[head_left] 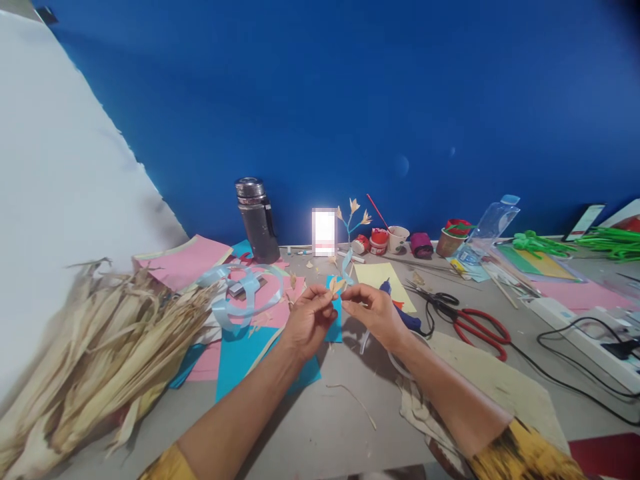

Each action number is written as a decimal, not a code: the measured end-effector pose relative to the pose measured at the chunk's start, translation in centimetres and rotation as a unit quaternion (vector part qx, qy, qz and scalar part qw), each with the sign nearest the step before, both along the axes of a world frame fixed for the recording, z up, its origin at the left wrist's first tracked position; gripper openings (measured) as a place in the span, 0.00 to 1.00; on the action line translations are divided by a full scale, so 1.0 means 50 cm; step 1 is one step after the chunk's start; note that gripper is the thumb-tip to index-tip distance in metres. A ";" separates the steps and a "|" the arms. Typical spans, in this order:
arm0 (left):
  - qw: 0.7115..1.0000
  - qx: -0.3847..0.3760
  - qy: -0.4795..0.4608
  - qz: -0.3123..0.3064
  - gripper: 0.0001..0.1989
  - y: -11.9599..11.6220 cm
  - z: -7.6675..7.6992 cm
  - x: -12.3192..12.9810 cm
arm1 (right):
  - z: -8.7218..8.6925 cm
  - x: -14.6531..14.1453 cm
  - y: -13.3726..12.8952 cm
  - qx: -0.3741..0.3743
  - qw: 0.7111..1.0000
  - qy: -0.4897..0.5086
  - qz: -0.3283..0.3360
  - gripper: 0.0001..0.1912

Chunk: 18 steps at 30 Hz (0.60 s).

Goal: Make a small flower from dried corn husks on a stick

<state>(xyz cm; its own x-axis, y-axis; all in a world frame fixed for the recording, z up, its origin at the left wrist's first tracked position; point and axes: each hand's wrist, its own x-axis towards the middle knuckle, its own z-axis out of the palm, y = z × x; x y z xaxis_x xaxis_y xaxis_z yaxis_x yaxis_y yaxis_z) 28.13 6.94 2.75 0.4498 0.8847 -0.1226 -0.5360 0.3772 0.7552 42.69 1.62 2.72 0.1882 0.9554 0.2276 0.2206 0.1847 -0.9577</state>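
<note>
Left hand (309, 323) pinching small husk flower (337, 287) at fingertips. Right hand (374, 312) just beside flower, fingertips drawn together; cannot tell whether gripping anything. Beyond hands, upright branched stem (349, 231) with pale blooms. Farther back, white cup (399, 241) with red stick (378, 213) leaning out; brown cup (449, 244) holding red and green material. Bright rectangle (325, 233) pixelated. Yellow sleeves (523, 455) cut off.

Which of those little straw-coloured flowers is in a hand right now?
The lowest flower, pinched in the fingertips of the left hand. The three other flowers sit higher, at the branch ends of the light-blue stem.
</note>
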 end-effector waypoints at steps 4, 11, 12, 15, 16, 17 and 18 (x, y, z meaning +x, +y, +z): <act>1.000 0.002 -0.001 0.007 0.18 0.002 0.001 0.001 | 0.008 0.004 -0.002 0.017 0.999 -0.012 -0.031 0.07; 0.996 0.074 0.026 0.041 0.15 -0.002 -0.002 0.003 | 0.014 -0.003 -0.005 0.012 1.000 -0.011 -0.012 0.07; 0.995 0.081 0.025 0.044 0.14 -0.003 -0.002 0.003 | 0.014 -0.005 -0.005 0.009 1.000 -0.011 -0.008 0.07; 0.995 0.089 0.018 0.043 0.13 -0.005 -0.001 0.002 | 0.015 -0.009 -0.005 0.005 1.000 -0.014 -0.005 0.08; 0.995 0.089 0.017 0.038 0.13 -0.005 -0.001 0.002 | 0.015 -0.008 -0.004 0.006 1.000 -0.016 -0.007 0.07; 0.995 0.089 0.017 0.033 0.14 -0.004 -0.002 0.002 | 0.015 -0.007 -0.004 0.009 1.000 -0.018 -0.009 0.07; 0.995 0.090 0.020 0.029 0.14 -0.003 -0.003 0.002 | 0.015 -0.005 -0.003 0.012 1.000 -0.019 -0.013 0.07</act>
